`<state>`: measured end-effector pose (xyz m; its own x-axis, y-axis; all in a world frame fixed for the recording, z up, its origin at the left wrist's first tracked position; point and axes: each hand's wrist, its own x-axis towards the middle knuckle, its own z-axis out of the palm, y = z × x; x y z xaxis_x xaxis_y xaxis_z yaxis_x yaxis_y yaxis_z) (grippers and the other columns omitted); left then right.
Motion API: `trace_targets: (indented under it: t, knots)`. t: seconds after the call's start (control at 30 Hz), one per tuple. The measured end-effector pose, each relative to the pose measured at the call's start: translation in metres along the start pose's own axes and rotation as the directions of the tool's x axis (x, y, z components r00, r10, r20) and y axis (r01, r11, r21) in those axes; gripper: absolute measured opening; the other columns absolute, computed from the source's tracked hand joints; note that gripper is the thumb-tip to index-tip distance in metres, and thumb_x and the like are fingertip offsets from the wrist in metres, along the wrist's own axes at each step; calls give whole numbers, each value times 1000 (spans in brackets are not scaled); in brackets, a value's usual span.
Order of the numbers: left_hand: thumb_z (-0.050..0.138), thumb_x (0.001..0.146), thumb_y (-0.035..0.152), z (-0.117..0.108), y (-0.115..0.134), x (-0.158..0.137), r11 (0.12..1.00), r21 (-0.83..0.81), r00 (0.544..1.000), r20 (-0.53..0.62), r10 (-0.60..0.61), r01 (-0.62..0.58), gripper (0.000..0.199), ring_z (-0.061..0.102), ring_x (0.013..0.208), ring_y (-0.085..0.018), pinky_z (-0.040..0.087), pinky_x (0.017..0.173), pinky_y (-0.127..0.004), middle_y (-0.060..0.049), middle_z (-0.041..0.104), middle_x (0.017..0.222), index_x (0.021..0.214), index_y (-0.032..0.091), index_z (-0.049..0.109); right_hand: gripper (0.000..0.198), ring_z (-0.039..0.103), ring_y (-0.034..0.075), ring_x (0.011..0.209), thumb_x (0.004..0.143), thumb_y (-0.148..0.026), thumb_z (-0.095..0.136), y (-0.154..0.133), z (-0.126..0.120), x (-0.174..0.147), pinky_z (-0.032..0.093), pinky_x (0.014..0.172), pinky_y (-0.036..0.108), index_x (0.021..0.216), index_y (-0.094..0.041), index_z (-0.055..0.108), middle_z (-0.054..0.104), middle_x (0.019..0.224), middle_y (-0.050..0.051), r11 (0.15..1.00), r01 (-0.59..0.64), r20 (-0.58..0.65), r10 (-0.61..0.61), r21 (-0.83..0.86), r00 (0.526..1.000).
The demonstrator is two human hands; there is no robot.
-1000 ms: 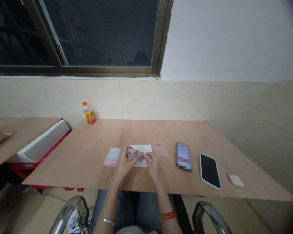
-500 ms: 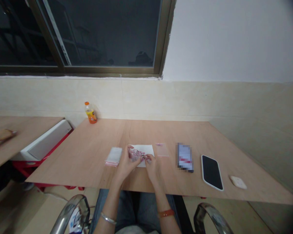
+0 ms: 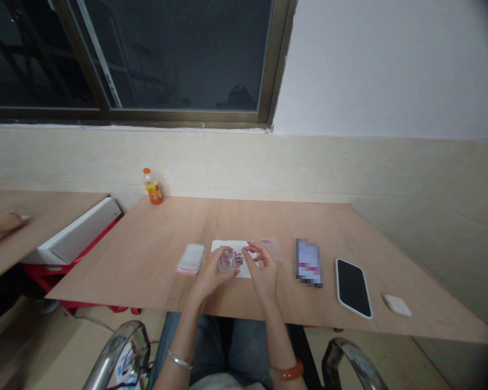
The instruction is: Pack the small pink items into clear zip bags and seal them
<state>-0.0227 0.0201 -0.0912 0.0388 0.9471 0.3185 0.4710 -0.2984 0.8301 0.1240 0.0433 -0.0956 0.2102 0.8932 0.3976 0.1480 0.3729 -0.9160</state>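
My left hand (image 3: 211,273) is closed around a small clear plastic bag (image 3: 228,261) that has pinkish-red bits in it. Just right of the bag, several small dark red pieces (image 3: 239,259) show over a white sheet of paper (image 3: 219,245); whether they lie on it or hang from the bag I cannot tell. My right hand (image 3: 263,269) is raised over the sheet's right side, apart from the bag. Its thumb and forefinger come together in a pinch, and anything between them is too small to make out.
Flat clear bags (image 3: 190,259) lie stacked at left. A single clear bag (image 3: 273,249) is behind my right hand. Further right are a blurred-out phone (image 3: 308,262), a black-screened device (image 3: 353,287) and a white case (image 3: 397,305). An orange-capped bottle (image 3: 153,189) stands at the back; another person's hand (image 3: 6,223) is far left.
My right hand has drawn away from the bag to the right and lifted its fingers. The bag in my left hand now looks more bunched, with the dark red pieces showing beside it.
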Motion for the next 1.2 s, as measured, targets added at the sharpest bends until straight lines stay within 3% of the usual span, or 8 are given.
trace_targets:
  t: [0.13, 0.27, 0.43, 0.73, 0.87, 1.0, 1.1, 1.2]
  knots:
    - [69, 64, 18, 1, 0, 1, 998, -37, 998, 32, 47, -46, 50, 56, 103, -22, 42, 91, -36, -6, 62, 112, 112, 24, 56, 16, 61, 19, 83, 73, -32, 63, -19, 2, -5, 46, 70, 30, 83, -21, 68, 68, 86, 6, 999, 51, 195, -50, -1, 980]
    - [67, 66, 17, 0, 1, 2, 996, -54, 996, 39, 80, -77, 50, 55, 105, -22, 42, 93, -36, -6, 60, 114, 113, 24, 55, 17, 60, 19, 87, 76, -34, 60, -20, 3, -6, 46, 65, 26, 74, -21, 69, 67, 91, 6, 1000, 8, 262, -6, -7, 965]
    - [67, 65, 17, 3, -2, 1, 999, -43, 1000, 8, 13, -12, 54, 56, 103, -22, 43, 91, -38, -6, 61, 111, 117, 24, 53, 30, 60, 17, 70, 82, -37, 51, -20, 0, -6, 44, 59, 25, 68, -18, 70, 68, 70, 2, 997, -75, 498, 79, -27, 864]
    - [70, 63, 24, 12, -12, 4, 997, 73, 989, -145, 6, 5, 62, 57, 94, -21, 43, 86, -37, -6, 60, 101, 120, 20, 46, 22, 64, 22, 84, 73, -29, 59, -9, 6, -7, 51, 69, 30, 89, -19, 71, 70, 94, 8, 993, -120, 294, 115, -1, 949]
    - [68, 66, 25, 13, -11, 3, 985, 157, 980, -172, 95, -68, 58, 53, 107, -23, 40, 93, -40, -9, 58, 115, 120, 21, 47, 27, 65, 22, 82, 69, -29, 64, -11, 10, -9, 53, 70, 33, 93, -17, 70, 71, 94, 9, 985, -169, 251, 157, 29, 955]
    - [66, 71, 25, 14, -12, 2, 971, 223, 966, -217, 139, -90, 49, 52, 109, -23, 37, 96, -41, -9, 58, 116, 117, 21, 50, 29, 66, 24, 83, 72, -34, 64, -22, 10, -10, 54, 73, 36, 95, -18, 71, 71, 95, 9, 974, -200, 301, 161, 106, 940]
    - [65, 71, 26, 13, -13, 3, 977, 198, 954, -268, 132, -80, 45, 53, 106, -23, 38, 95, -42, -9, 60, 113, 114, 21, 53, 31, 65, 24, 91, 76, -38, 61, -25, 10, -9, 52, 80, 37, 99, -18, 70, 70, 101, 8, 951, -230, 333, 153, 205, 930]
    - [68, 67, 25, 10, -15, 5, 993, 111, 960, -270, 72, -43, 36, 58, 98, -23, 42, 90, -39, -8, 65, 102, 102, 18, 59, 37, 64, 24, 92, 79, -43, 55, -17, 10, -5, 53, 75, 35, 101, -17, 68, 68, 105, 9, 926, -260, 228, 200, 274, 953]
